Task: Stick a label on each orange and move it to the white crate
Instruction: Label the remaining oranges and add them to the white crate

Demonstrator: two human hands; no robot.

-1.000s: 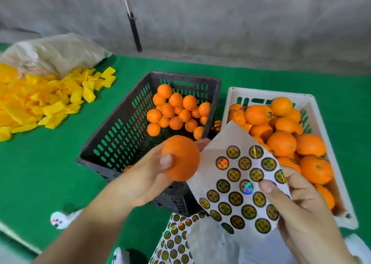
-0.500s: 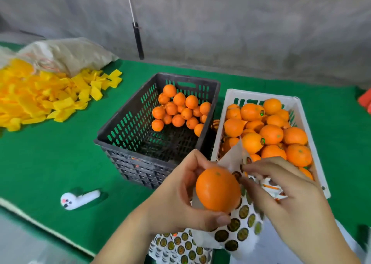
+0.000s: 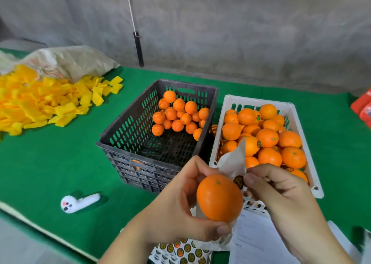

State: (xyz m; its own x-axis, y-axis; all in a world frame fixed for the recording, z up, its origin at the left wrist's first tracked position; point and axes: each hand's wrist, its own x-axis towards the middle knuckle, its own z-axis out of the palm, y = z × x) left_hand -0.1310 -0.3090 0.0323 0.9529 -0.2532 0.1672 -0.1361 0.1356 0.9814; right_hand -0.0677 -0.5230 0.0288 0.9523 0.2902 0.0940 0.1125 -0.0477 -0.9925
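In front of the two crates, the left hand gripped an orange between thumb and curled fingers, holding it above the near edge of the green tabletop. The right hand pinched a round label at the fruit's upper right side, with the white backing sheet rising behind it. The white crate just beyond held many oranges, several labelled; the dark crate to its left held smaller ones. A second label sheet lay below.
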